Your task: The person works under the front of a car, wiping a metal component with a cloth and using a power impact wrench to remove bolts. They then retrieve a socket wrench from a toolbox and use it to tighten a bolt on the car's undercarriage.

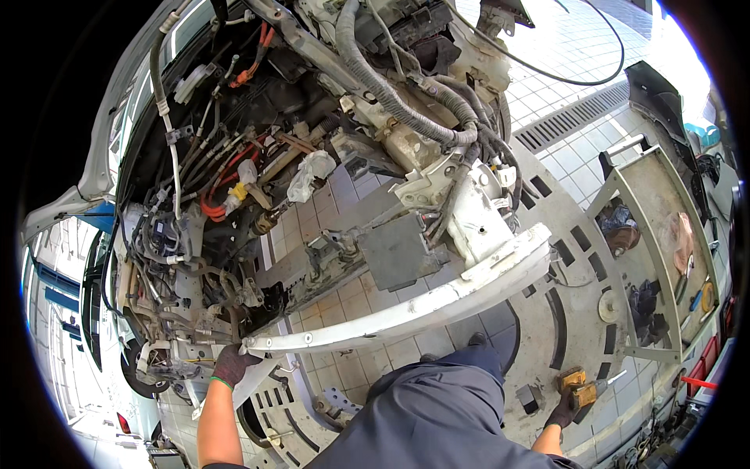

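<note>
Gloved left hand point(235, 365) is at left end of white bumper beam point(406, 316), across stripped car front point(418, 144); finger closure cannot be told. Gloved right hand point(560, 413) grips yellow power driver point(579, 387).

1. This is a car repair workshop.
2. Upper centre: a car's stripped front point(478, 223), hoses point(398, 105) and cables point(211, 210) bare, above a white crossbar point(406, 314).
3. Right: a metal cart point(666, 199) carrying hand tools point(694, 300).
4. Lower right: a yellow power tool point(579, 389).
5. Upper right: a floor drain grate point(574, 118) among pale tiles point(547, 82).
6. Lower left: another car point(131, 408), its wheel point(136, 377) showing.
</note>
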`<state>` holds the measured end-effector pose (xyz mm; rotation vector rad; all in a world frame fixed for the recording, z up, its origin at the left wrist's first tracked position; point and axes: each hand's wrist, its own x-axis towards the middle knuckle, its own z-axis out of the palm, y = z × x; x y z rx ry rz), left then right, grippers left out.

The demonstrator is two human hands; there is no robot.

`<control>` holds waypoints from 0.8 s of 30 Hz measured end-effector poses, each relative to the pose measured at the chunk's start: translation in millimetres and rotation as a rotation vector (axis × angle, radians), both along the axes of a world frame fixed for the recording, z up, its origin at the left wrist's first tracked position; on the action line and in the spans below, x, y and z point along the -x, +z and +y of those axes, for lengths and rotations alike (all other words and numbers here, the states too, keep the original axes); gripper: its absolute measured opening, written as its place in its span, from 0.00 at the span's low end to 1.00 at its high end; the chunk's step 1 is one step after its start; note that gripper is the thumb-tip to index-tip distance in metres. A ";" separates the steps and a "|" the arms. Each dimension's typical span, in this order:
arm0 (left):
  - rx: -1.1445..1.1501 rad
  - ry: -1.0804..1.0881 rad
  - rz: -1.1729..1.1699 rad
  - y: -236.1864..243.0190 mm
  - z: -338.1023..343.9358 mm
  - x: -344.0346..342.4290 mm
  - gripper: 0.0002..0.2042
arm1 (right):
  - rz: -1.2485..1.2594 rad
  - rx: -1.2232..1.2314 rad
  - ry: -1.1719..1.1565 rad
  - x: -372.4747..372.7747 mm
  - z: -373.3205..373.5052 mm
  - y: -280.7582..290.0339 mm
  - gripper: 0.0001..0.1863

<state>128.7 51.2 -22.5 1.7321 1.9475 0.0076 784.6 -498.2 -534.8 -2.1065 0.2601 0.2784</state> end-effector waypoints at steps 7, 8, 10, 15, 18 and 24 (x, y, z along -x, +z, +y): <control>-0.007 -0.016 0.066 -6.9 20.7 -8.0 0.23 | -0.118 0.279 -0.093 -36.5 0.5 -54.3 0.42; 0.006 0.017 0.079 -12.5 6.3 10.1 0.23 | -0.044 0.365 -0.004 -42.2 19.4 -28.1 0.41; -0.004 0.019 0.036 -2.4 -6.5 22.2 0.24 | 0.085 0.534 0.140 -59.5 25.9 -17.2 0.39; 0.030 -0.026 0.036 14.3 -17.2 7.0 0.24 | 0.012 -0.319 -0.446 -41.6 94.7 74.8 0.25; 0.000 -0.149 0.042 19.6 5.4 7.1 0.23 | -0.045 -0.670 -0.442 -42.7 82.2 88.5 0.18; 0.093 -0.285 -0.005 27.8 10.8 -0.7 0.20 | 0.009 -1.071 0.028 -1.9 138.1 235.1 0.23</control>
